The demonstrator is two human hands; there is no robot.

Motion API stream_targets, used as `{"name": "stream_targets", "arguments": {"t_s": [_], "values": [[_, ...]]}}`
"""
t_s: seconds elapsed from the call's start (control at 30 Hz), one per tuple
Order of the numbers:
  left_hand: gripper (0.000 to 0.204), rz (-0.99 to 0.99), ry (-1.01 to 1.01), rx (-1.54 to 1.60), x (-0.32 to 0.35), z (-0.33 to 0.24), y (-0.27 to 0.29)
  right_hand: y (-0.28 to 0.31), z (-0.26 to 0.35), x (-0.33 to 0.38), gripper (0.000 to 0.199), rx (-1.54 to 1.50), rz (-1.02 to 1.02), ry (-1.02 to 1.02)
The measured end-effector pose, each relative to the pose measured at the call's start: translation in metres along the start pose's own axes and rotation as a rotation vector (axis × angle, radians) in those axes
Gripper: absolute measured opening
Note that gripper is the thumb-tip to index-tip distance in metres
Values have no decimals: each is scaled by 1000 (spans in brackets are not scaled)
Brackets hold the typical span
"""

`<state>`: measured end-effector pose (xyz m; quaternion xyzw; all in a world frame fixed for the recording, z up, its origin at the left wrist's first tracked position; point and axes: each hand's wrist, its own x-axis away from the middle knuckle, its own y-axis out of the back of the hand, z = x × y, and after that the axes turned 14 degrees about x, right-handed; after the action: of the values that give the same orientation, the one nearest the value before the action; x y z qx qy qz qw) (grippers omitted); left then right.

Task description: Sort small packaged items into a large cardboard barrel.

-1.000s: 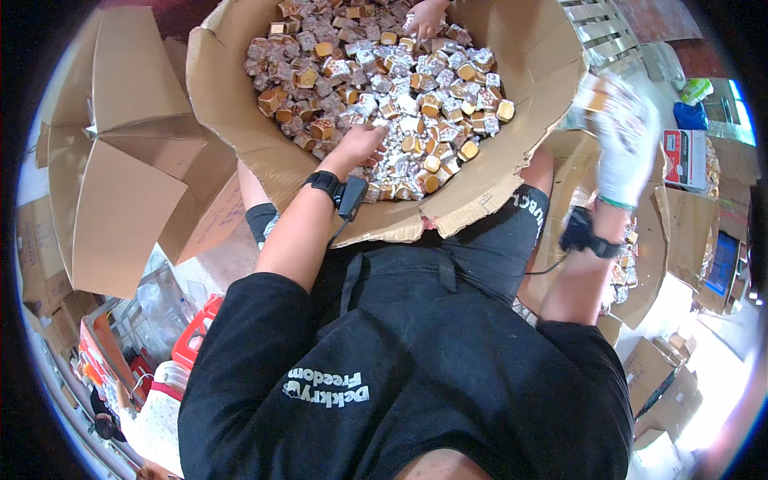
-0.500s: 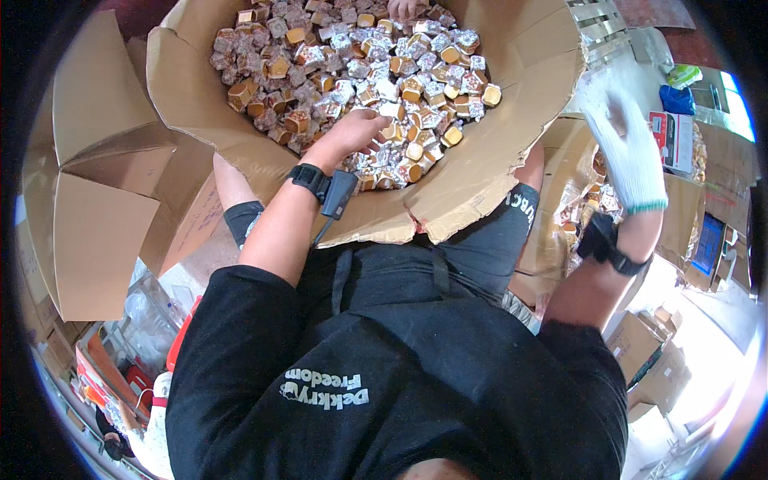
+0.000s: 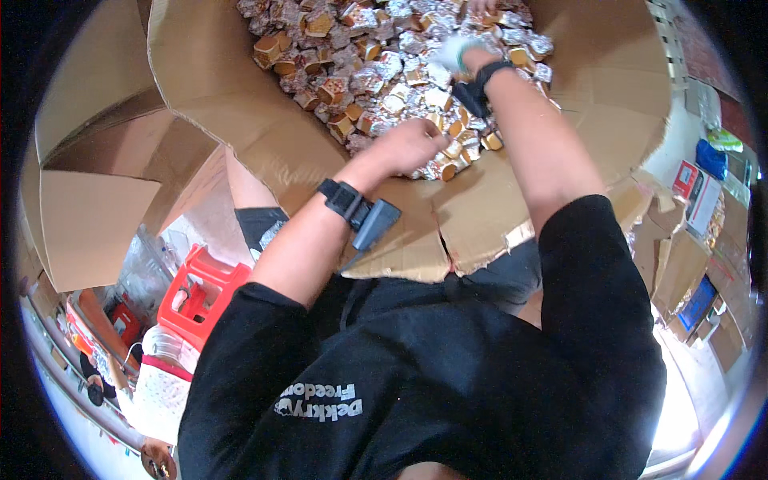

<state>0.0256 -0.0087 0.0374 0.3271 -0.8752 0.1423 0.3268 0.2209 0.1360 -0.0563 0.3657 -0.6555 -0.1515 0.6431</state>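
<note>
Small gold-coloured blocks in shiny, crinkled clear wrappers (image 3: 364,80) fill a large open cardboard box (image 3: 608,88) in front of me. My bare left hand (image 3: 412,146) rests low over the near edge of the pile, its fingers curled inward. What lies under those fingertips is hidden. My right hand (image 3: 456,54), in a white glove with a green cuff, reaches into the pile farther back and is smeared by motion; its fingers cannot be made out. Both wrists carry black straps, the left one with a small dark device (image 3: 376,224).
Another person's hand (image 3: 482,6) shows at the pile's far edge. Open carton flaps (image 3: 92,228) stand at the left, near a red plastic stool (image 3: 200,296). At the right are more cartons (image 3: 680,248), a blue bag (image 3: 710,160) and a red-and-white box (image 3: 698,192).
My right hand has swung from outside the box on the right into the pile. My left hand's fingers have curled in near the pile's front edge. The view has shifted.
</note>
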Motion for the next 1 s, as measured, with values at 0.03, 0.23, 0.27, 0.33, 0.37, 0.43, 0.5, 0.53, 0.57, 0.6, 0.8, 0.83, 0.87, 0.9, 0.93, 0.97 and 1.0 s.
{"name": "stream_targets", "arguments": {"t_s": [0.03, 0.23, 0.27, 0.33, 0.37, 0.43, 0.5, 0.53, 0.57, 0.6, 0.8, 0.83, 0.87, 0.9, 0.93, 0.97, 1.0], "values": [[43, -22, 23, 9, 4, 9, 3, -30, 20, 8, 65, 37, 13, 82], [45, 4, 32, 66, 14, -15, -5, -147, 47, 51, 46, 56, 97, -410], [45, 15, 26, 71, 12, -19, -6, -156, 44, 48, 49, 135, 52, -358], [42, 51, 52, 55, 9, -18, -9, -136, 39, 49, 54, 95, 140, -233], [40, 62, 16, 129, 4, -4, -13, -109, 43, 56, 57, 100, 193, -181], [36, 101, -4, 147, 1, -18, -15, -142, 25, 22, 58, 72, 301, -229], [35, 78, -7, 124, 1, -14, -13, -131, 27, 16, 56, 9, 394, -259], [35, 58, -6, 106, 1, -12, -12, -130, 30, 15, 56, 3, 383, -258], [34, 75, 3, 93, -2, -9, -10, -130, 32, 15, 56, 12, 361, -290], [34, 70, 0, 83, -5, -5, -10, -129, 34, 16, 56, 21, 339, -323], [36, 20, 120, 161, -2, -18, -4, -145, 20, 29, 51, 20, 307, -237], [37, 17, 119, 131, -1, -18, -1, -140, 21, 38, 53, 20, 303, -205], [37, 11, 108, 124, -1, -15, 0, -133, 20, 45, 56, 22, 298, -175], [37, -12, 86, 116, -1, -11, 0, -135, 19, 47, 51, 53, 293, -152], [38, -44, 66, 113, -1, -3, 1, -134, 23, 51, 52, 34, 233, -163], [39, -61, 30, 28, -6, 6, 3, -146, 29, 54, 51, 55, 166, -241], [42, -91, 53, -38, -4, -1, 2, -157, 26, 53, 51, 72, 92, -330]]}}
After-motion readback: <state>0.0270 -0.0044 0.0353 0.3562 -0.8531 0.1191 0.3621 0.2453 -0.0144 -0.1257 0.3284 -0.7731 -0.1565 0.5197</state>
